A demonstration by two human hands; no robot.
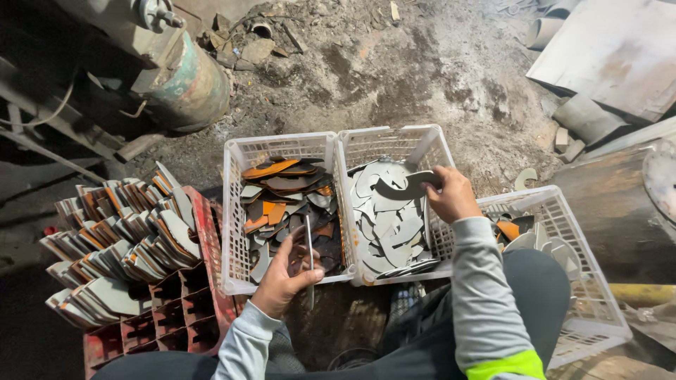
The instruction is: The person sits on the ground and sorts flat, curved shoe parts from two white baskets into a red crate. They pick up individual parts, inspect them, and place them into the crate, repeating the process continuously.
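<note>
Two hands: both mine, both busy, in the lower middle of the frame.
Left hand [285,278]: it pinches a thin grey metal blank [310,262] edge-on, over the front rim of the left white crate [232,211].
Right hand [451,197]: it grips a curved grey blank [405,186], lifted just above the pile in the middle white crate [394,141].
Left crate contents: a mix of rusty orange and dark blanks, lying loose and overlapping.
Middle crate contents: pale grey blanks only, stacked flat.
Third white crate [584,281]: lower right, beside my knee, with a few grey and orange pieces at its far end.
Red tray [204,232]: left of the frame, with rows of blanks standing on edge in its cells.
Risk, edges: the blanks look sharp and my hands are bare, so I judge a slip of the pinch could cut a finger.
Risk, mixing: the crates touch side by side, so a piece dropped carelessly could land in the wrong pile.
Risk, tray: the upright rows lean, and a knock might topple them.
Labels and signs: none that I can see on crates or tray.
Beyond: a green-banded machine drum [190,84] at upper left and dusty ground at top.
</note>
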